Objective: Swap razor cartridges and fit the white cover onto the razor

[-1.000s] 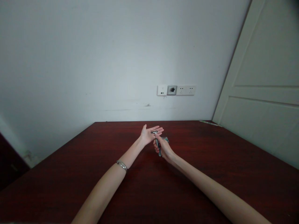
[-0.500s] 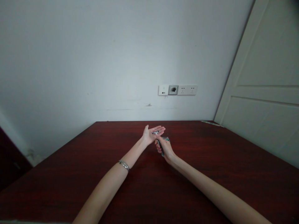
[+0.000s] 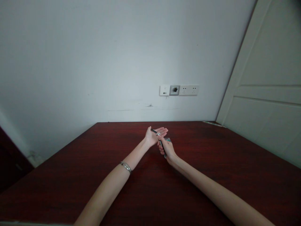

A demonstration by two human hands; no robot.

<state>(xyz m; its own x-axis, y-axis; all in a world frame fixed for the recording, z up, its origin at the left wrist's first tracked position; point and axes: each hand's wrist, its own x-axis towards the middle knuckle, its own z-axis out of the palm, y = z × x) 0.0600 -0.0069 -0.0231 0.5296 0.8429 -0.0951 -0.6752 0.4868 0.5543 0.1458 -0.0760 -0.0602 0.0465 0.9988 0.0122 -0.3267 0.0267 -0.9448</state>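
My left hand (image 3: 150, 137) is palm up over the table, its fingers stretched out and the thumb apart. Closed around a slim dark-handled tool (image 3: 164, 151) is my right hand (image 3: 168, 150), just to the right of the left one. The tool's short head (image 3: 154, 131), dark with a shiny metallic part, lies over the left palm; whether it touches the skin I cannot tell. Its exact kind is too small to make out. A small clear and teal item (image 3: 167, 139) shows behind the right hand, mostly hidden by it.
Both arms reach across a dark red wooden table (image 3: 94, 175). At the back is a white wall with a row of sockets (image 3: 188, 90). A pale panelled door (image 3: 265, 94) stands along the right side. A thin light strip (image 3: 213, 124) lies at the far right corner.
The tool's head has turned and now slants up to the left across the left palm. Both hands have shifted slightly right; the right hand keeps its hold.
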